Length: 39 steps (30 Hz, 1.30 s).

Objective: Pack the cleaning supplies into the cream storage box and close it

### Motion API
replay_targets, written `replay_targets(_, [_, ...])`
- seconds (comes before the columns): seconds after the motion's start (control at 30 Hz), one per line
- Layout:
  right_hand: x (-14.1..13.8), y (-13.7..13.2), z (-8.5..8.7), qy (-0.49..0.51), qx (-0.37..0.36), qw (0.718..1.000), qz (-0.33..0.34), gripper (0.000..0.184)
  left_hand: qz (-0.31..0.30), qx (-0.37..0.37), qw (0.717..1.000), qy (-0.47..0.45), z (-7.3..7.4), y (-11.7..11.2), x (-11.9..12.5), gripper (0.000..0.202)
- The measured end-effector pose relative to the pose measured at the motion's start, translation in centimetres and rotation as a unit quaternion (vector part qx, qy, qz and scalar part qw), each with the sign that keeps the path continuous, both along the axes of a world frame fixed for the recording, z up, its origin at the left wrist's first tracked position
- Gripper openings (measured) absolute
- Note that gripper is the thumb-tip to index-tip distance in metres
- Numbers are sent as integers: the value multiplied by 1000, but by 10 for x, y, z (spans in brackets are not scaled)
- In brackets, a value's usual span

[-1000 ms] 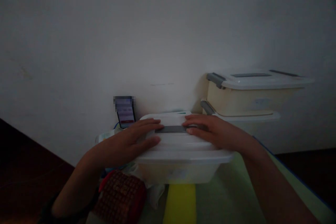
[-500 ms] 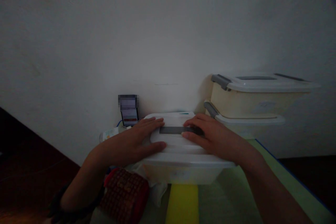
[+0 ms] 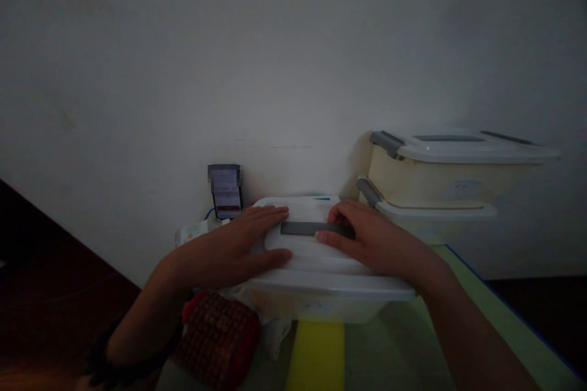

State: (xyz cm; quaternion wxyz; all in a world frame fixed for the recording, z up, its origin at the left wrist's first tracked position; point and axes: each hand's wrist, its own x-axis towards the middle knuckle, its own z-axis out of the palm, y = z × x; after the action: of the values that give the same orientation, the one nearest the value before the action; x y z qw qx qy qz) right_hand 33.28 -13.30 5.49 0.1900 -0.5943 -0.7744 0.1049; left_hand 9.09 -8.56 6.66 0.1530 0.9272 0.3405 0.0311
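Observation:
A storage box with a white lid (image 3: pixel 302 264) and a pale body (image 3: pixel 316 305) stands on the table in front of me. Across the middle of the lid runs a flat grey handle (image 3: pixel 298 228). My left hand (image 3: pixel 252 238) lies flat on the lid's left part, fingers stretched out and thumb apart. At the handle's right end, my right hand (image 3: pixel 353 229) is closed round it, thumb on the near side and fingers curled on the far side. The handle's right tip is partly hidden by that hand.
Two similar boxes (image 3: pixel 449 180) are stacked at the right against the wall. A phone (image 3: pixel 226 195) leans upright at the back left, near a white packet (image 3: pixel 192 232). A red patterned pouch (image 3: pixel 220 336) and a yellow strip (image 3: pixel 316 354) lie on the green tabletop (image 3: pixel 394 348).
The fingers of my right hand have curled in more tightly round the grey handle. My left hand stays flat on the lid, and the box has hardly moved.

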Motion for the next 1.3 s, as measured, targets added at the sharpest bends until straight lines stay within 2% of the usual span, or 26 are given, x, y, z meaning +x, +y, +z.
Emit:
replay_targets(0.93, [0,0,0,-62,11,998,4,33,-6,-12,1000,-5,2,-2,2,68])
replay_targets(1.3, [3,4,-2,-67,14,997,21,41,-14,-1,1000,-13,3,-4,3,68])
